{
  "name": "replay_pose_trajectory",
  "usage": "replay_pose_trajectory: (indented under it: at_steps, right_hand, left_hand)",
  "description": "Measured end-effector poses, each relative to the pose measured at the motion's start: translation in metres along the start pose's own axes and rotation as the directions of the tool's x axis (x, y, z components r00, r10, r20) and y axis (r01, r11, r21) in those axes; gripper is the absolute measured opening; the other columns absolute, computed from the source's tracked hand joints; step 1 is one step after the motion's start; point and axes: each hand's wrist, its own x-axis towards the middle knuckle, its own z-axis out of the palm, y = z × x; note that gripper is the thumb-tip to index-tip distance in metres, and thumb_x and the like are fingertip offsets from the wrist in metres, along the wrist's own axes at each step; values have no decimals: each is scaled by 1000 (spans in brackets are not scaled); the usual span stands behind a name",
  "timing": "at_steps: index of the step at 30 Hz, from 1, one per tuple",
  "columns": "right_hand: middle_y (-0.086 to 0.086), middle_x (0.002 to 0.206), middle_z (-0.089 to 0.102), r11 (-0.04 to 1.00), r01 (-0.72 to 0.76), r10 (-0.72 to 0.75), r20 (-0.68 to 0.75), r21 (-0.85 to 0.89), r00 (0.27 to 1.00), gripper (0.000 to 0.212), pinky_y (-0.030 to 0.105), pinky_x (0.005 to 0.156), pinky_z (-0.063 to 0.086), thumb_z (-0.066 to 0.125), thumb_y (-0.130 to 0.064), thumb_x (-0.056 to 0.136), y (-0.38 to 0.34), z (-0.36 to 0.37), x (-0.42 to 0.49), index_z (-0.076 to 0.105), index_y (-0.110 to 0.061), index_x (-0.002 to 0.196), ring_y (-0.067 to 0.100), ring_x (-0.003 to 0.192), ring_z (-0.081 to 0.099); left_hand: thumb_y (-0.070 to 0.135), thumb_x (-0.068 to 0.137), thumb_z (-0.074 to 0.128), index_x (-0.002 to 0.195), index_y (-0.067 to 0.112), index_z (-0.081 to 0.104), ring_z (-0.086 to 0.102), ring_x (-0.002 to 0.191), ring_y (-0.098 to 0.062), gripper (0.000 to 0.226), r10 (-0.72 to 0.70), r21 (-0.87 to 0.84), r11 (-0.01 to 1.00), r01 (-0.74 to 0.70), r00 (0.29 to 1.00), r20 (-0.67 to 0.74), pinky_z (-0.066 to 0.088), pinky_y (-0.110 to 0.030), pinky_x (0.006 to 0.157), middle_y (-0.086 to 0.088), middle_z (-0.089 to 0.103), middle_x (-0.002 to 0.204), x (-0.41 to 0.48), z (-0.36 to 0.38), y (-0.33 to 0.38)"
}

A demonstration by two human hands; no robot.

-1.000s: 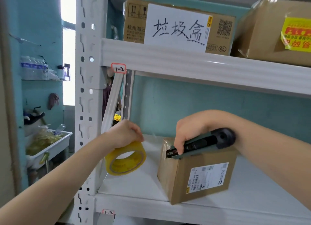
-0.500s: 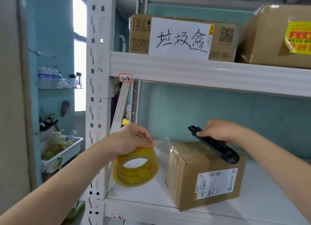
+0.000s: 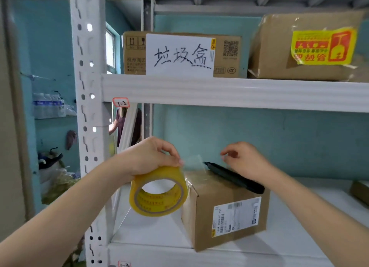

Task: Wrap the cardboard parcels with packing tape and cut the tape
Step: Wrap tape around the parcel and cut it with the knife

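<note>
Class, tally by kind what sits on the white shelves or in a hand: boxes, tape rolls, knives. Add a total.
Brown cardboard boxes: 3 (white-sign box, yellow-sticker box, labelled parcel)
Yellow packing tape roll: 1, gripped by the left hand
Black utility knife: 1, lying on the parcel
Total: 5
Cropped brown thing, far right: uncounted

a single wide-angle view looks from the person's head, facing forward into a white shelving rack [image 3: 219, 93]. it sits near, the left hand [image 3: 151, 157] and right hand [image 3: 246, 161] reaching the lower shelf [image 3: 299, 216].
</note>
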Motion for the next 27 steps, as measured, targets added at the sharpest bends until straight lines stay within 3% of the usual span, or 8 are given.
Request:
replay_pose_trajectory:
  at_steps: [1,3,5,8,13,17,20,27]
  right_hand:
    - [-8,79,64,984,0,4,-22,178,1000,13,17,66,42,60,-16,89,-6,-7,-5,71,-12,95,10,74,59]
    - [-4,74,69,804,-20,-2,35,594,999,12,15,60,49,64,-20,86,-21,-23,-22,70,-11,93,6,65,62]
    - [4,82,73,673,-44,-86,137,739,987,29,20,58,54,70,-34,73,-32,-38,-39,69,-19,97,9,70,67]
    - [9,89,74,637,-132,-108,257,760,960,51,26,57,54,74,-40,60,-39,-51,-56,63,-27,107,19,74,70]
    - [15,73,71,577,-160,-59,237,801,970,63,28,51,54,77,0,69,-32,-57,-66,51,-28,119,22,60,67]
    - [10,61,67,513,-95,-54,142,853,988,44,28,46,52,70,10,73,-25,-58,-69,55,-21,101,20,46,61]
    - [5,56,62,502,-58,-108,129,863,986,31,27,44,51,68,9,76,-22,-56,-73,67,-22,82,16,44,56]
    - [-2,58,64,550,-38,-98,110,834,989,28,23,54,56,67,7,76,-19,-48,-80,74,-19,82,8,47,55]
  left_hand:
    - [30,75,77,67,19,73,59,52,-11,14,14,-9,1000,-14,1000,4,47,-21,51,-3,66,62,2,3,4]
    - [29,73,78,70,16,73,59,57,-14,15,37,-25,999,-36,999,19,48,-24,55,-6,66,66,5,9,13]
    - [31,73,78,74,14,73,58,60,-15,17,55,1,999,-55,997,45,48,-25,60,-6,66,67,9,15,22]
    - [31,73,78,75,14,73,56,57,-14,18,68,16,997,-69,995,71,47,-24,57,-3,65,64,14,24,33]
    - [38,69,80,75,16,74,55,56,-14,23,99,67,992,-105,991,84,45,-26,60,-6,65,63,16,36,46]
    - [55,54,83,74,21,76,57,57,-13,41,119,103,987,-122,992,38,47,-27,61,-13,70,70,14,38,53]
    - [60,47,81,75,27,75,47,44,-9,44,147,156,977,-146,989,7,41,-24,52,1,58,47,14,37,57]
    - [56,51,83,75,29,73,42,39,-6,37,186,206,962,-181,983,-1,37,-21,49,6,53,43,12,41,61]
